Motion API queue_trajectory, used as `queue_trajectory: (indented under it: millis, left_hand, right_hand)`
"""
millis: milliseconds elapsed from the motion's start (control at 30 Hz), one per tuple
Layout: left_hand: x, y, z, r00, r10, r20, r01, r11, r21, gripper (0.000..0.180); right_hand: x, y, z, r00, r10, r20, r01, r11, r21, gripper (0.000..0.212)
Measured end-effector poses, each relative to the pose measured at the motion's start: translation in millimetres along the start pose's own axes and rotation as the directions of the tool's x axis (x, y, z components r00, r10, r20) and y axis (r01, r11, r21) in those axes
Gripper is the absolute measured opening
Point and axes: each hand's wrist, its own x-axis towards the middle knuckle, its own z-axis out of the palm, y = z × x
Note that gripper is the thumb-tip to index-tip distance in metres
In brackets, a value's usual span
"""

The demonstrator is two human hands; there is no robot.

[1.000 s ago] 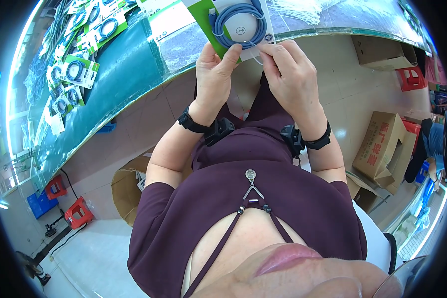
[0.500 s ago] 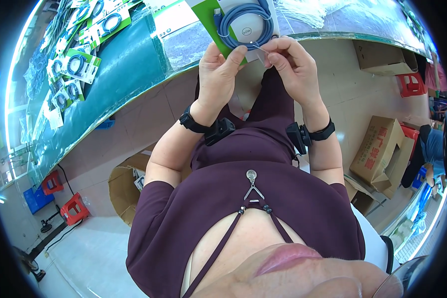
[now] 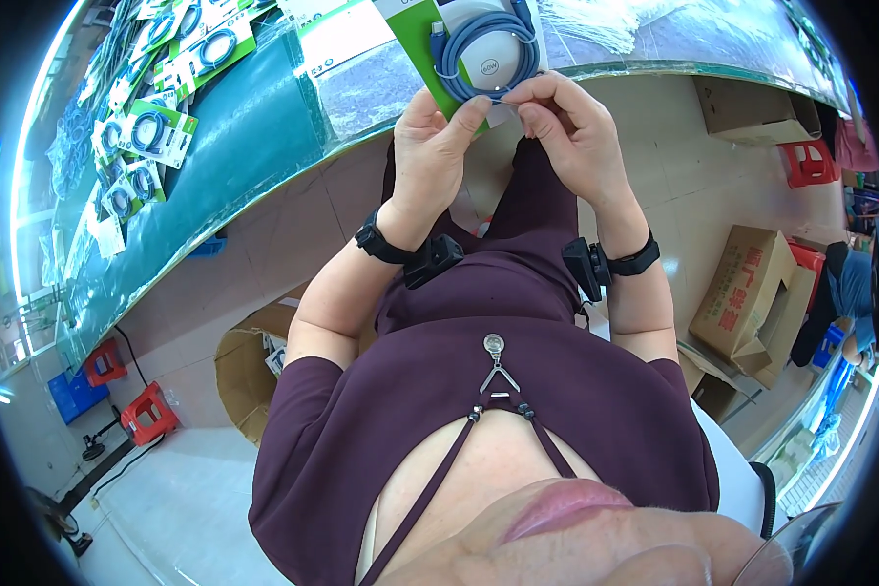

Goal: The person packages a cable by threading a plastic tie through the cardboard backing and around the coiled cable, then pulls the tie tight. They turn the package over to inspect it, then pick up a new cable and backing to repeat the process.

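Over the near edge of the table I hold a green and white packaging card (image 3: 418, 39) with a coiled blue cable (image 3: 451, 61) fastened to its front. My left hand (image 3: 434, 139) grips the card's lower left part, thumb on the front near the bottom of the coil. My right hand (image 3: 578, 135) is closed in a pinch at the coil's lower edge, thumb against forefinger. Between these fingertips is a thin pale tie (image 3: 499, 98), mostly hidden. Both hands nearly meet there.
Several carded cables (image 3: 151, 132) lie heaped on the green tabletop (image 3: 254, 117) at the left. Loose white ties (image 3: 596, 24) lie at the far right of the table. A cardboard box (image 3: 742, 293) and a red stool (image 3: 809, 164) stand on the right; an open carton (image 3: 239, 366) sits at the left.
My right fingertips have drawn in closer to my left thumb at the coil's bottom edge. The card has shifted slightly to the right and down.
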Motion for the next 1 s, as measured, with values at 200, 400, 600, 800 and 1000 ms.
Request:
queue_trajectory:
  millis: [200,400,600,800,1000]
  left_hand:
    - [-0.5,-1.8,-1.7,1.0,0.004,-0.001,-0.004,1.0,0.009,0.025]
    - [-1.2,-2.4,-1.0,1.0,0.015,-0.013,-0.015,0.998,0.062,0.023]
    - [-0.8,-0.8,-1.1,0.999,0.04,-0.019,-0.038,0.995,0.092,0.023]
    - [1.1,3.2,-1.7,0.999,0.033,-0.038,-0.029,0.992,0.123,0.02]
    - [0.4,3.0,-3.7,0.998,0.019,-0.067,-0.007,0.984,0.178,0.017]
  right_hand:
    - [1.5,-2.1,-0.8,1.0,-0.022,-0.004,0.022,0.997,-0.074,0.009]
    - [2.2,0.3,-1.8,0.998,-0.065,-0.007,0.064,0.992,-0.112,0.009]
    - [-2.9,-1.5,0.8,0.999,0.002,-0.049,-0.003,1.0,-0.021,0.009]
    - [-5.2,-1.2,5.3,0.99,-0.084,-0.115,0.075,0.994,-0.083,0.01]
    - [-4.1,-5.5,7.2,0.985,-0.122,-0.121,0.097,0.977,-0.192,0.01]
